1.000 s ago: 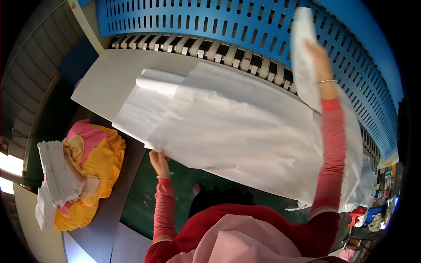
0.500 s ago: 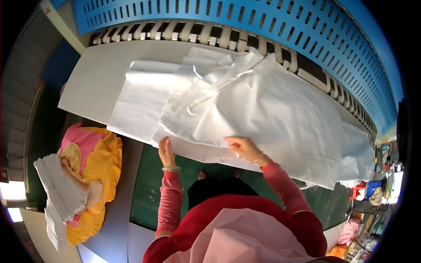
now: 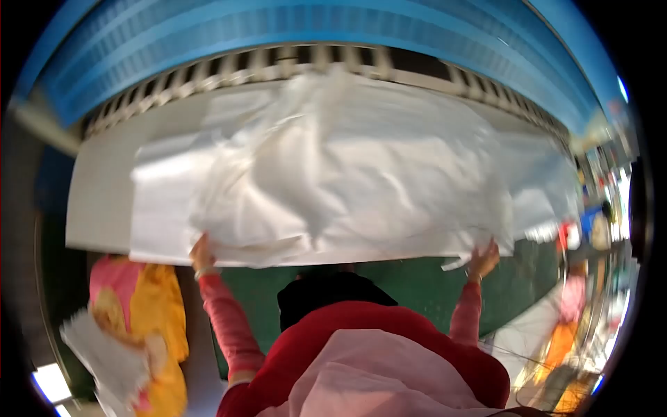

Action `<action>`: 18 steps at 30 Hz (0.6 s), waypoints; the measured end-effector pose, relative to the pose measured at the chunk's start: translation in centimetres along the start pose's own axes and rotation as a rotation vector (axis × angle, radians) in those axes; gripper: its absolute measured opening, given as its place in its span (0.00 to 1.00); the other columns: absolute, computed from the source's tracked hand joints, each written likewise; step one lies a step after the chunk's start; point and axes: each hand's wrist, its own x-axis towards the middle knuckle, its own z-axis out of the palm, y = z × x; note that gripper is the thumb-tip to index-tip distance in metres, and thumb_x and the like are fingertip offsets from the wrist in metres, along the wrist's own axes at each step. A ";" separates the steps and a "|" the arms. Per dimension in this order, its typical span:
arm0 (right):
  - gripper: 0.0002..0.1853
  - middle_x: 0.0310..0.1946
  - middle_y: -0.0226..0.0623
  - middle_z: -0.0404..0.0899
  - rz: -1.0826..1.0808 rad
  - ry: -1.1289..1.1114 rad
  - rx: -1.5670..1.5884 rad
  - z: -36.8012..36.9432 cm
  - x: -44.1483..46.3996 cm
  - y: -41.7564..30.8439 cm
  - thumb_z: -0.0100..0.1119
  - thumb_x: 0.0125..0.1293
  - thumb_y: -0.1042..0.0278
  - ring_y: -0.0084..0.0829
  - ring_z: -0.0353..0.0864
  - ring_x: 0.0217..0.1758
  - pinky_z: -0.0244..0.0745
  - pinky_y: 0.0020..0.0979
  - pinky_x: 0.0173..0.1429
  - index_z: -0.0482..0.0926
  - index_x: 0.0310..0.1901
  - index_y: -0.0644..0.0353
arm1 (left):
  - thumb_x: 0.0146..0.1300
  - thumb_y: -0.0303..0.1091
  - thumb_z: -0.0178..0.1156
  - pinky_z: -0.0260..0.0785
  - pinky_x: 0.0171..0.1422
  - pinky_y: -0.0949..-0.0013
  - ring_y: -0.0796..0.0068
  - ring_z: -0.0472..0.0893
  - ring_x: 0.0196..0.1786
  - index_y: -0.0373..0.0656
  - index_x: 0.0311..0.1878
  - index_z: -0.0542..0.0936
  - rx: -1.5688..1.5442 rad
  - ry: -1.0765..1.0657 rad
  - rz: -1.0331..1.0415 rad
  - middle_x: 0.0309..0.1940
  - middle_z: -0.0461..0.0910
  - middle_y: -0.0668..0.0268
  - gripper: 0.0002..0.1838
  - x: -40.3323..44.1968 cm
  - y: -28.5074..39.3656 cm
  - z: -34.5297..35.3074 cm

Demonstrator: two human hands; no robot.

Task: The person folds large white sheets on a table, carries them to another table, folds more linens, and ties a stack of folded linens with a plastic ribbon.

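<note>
White cloth (image 3: 389,167) lies in layers over the pale table (image 3: 97,201), its upper layer rumpled towards the middle and left. At the front edge, my left hand (image 3: 203,254) is closed on the left part of the cloth. Further right, my right hand (image 3: 483,260) is closed on the front edge near its right corner, where a small strip of fabric sticks out. The picture is blurred by motion, so the fingertips are not sharp.
Behind the table runs a row of pale belts (image 3: 257,62) under a slotted blue machine cover (image 3: 313,21). Yellow cloth (image 3: 163,313), pink cloth (image 3: 111,278) and a white folded stack (image 3: 104,358) are at the lower left. Green floor (image 3: 250,292) shows below the table.
My right hand has come down from high at the right, past the middle, to the front right edge. The raised cloth now lies rumpled on the table. The view has turned to the right.
</note>
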 end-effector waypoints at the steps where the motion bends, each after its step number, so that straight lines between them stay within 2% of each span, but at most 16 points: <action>1: 0.37 0.56 0.44 0.63 0.059 0.045 -0.014 0.1 0.2 1.7 0.65 0.42 0.69 0.45 0.60 0.60 0.59 0.40 0.61 0.65 0.59 0.49 | 0.51 0.47 0.63 0.45 0.12 0.76 0.82 0.57 0.10 0.45 0.32 0.80 -0.264 0.005 0.095 0.16 0.70 0.73 0.15 0.4 -1.2 0.5; 3: 0.40 0.57 0.47 0.62 0.046 0.083 0.059 1.3 0.7 5.0 0.66 0.39 0.73 0.46 0.59 0.60 0.59 0.39 0.61 0.63 0.60 0.50 | 0.51 0.45 0.63 0.45 0.13 0.77 0.85 0.58 0.12 0.48 0.19 0.73 -0.154 -0.046 0.187 0.12 0.64 0.76 0.15 -0.6 -0.1 0.6; 4: 0.41 0.57 0.48 0.61 0.041 0.121 0.083 1.5 1.0 5.7 0.66 0.38 0.75 0.47 0.60 0.60 0.58 0.40 0.61 0.63 0.59 0.51 | 0.50 0.46 0.63 0.45 0.13 0.77 0.84 0.58 0.12 0.48 0.19 0.73 -0.151 -0.070 0.201 0.12 0.64 0.75 0.15 0.7 -0.9 0.2; 5: 0.40 0.58 0.49 0.61 0.054 0.136 0.095 1.7 1.5 6.1 0.65 0.38 0.76 0.48 0.60 0.60 0.58 0.40 0.61 0.64 0.59 0.52 | 0.49 0.47 0.62 0.45 0.13 0.77 0.82 0.57 0.12 0.47 0.21 0.75 -0.192 0.016 0.019 0.14 0.64 0.74 0.14 -2.2 1.9 1.1; 6: 0.39 0.57 0.49 0.61 0.017 0.182 0.105 1.6 2.1 6.4 0.64 0.38 0.76 0.48 0.60 0.59 0.58 0.40 0.61 0.65 0.58 0.53 | 0.48 0.48 0.62 0.45 0.13 0.76 0.81 0.56 0.12 0.46 0.25 0.77 -0.164 0.072 0.027 0.15 0.65 0.73 0.14 -4.4 3.4 1.8; 7: 0.35 0.57 0.48 0.62 0.020 0.207 0.163 1.7 2.5 6.9 0.62 0.42 0.75 0.47 0.61 0.59 0.58 0.40 0.61 0.65 0.58 0.54 | 0.47 0.48 0.62 0.45 0.14 0.75 0.80 0.57 0.13 0.44 0.30 0.79 -0.146 0.080 0.061 0.16 0.66 0.73 0.16 -2.1 2.0 1.2; 8: 0.33 0.56 0.48 0.62 0.025 0.248 0.216 1.7 2.8 7.2 0.60 0.44 0.75 0.47 0.61 0.59 0.58 0.40 0.61 0.66 0.57 0.55 | 0.47 0.46 0.62 0.48 0.15 0.74 0.79 0.61 0.16 0.43 0.32 0.80 -0.099 0.091 0.059 0.18 0.70 0.72 0.16 -3.1 3.1 1.3; 9: 0.30 0.56 0.47 0.63 0.024 0.289 0.273 1.7 3.2 7.9 0.57 0.47 0.75 0.46 0.62 0.58 0.58 0.40 0.61 0.67 0.56 0.55 | 0.49 0.44 0.61 0.53 0.18 0.72 0.76 0.66 0.19 0.39 0.31 0.80 -0.087 0.071 0.165 0.20 0.73 0.69 0.16 -2.8 3.0 1.2; 11: 0.27 0.54 0.45 0.65 0.160 0.390 0.336 1.9 4.3 9.4 0.55 0.49 0.75 0.45 0.63 0.58 0.58 0.39 0.61 0.68 0.55 0.56 | 0.51 0.43 0.59 0.57 0.21 0.70 0.75 0.67 0.21 0.35 0.27 0.79 0.097 0.037 0.365 0.19 0.74 0.68 0.17 -2.5 3.4 0.7; 12: 0.26 0.53 0.45 0.66 0.224 0.436 0.373 2.0 4.7 9.9 0.53 0.49 0.75 0.44 0.63 0.57 0.58 0.39 0.61 0.69 0.54 0.56 | 0.52 0.42 0.58 0.59 0.23 0.68 0.76 0.66 0.20 0.33 0.23 0.78 0.141 0.028 0.442 0.15 0.71 0.68 0.18 -3.4 4.3 0.8; 15: 0.23 0.51 0.44 0.68 0.142 0.307 0.316 2.0 5.8 11.8 0.51 0.51 0.77 0.42 0.64 0.57 0.57 0.39 0.61 0.70 0.52 0.57 | 0.52 0.42 0.58 0.57 0.22 0.69 0.76 0.64 0.18 0.34 0.19 0.75 0.322 0.011 0.557 0.13 0.69 0.69 0.18 -2.5 5.1 0.2; 16: 0.18 0.41 0.39 0.75 0.040 0.380 0.244 2.5 6.1 12.2 0.51 0.54 0.76 0.34 0.73 0.44 0.69 0.31 0.48 0.73 0.49 0.58 | 0.51 0.43 0.58 0.56 0.21 0.69 0.77 0.64 0.17 0.36 0.19 0.75 0.367 0.017 0.572 0.13 0.69 0.70 0.18 -2.4 5.6 0.2; 18: 0.14 0.31 0.33 0.75 0.415 0.210 0.723 3.9 6.4 13.5 0.51 0.57 0.75 0.26 0.73 0.32 0.69 0.24 0.34 0.75 0.46 0.60 | 0.50 0.45 0.57 0.56 0.20 0.71 0.77 0.64 0.16 0.38 0.18 0.74 0.450 0.039 0.595 0.13 0.68 0.72 0.18 -2.5 6.3 0.1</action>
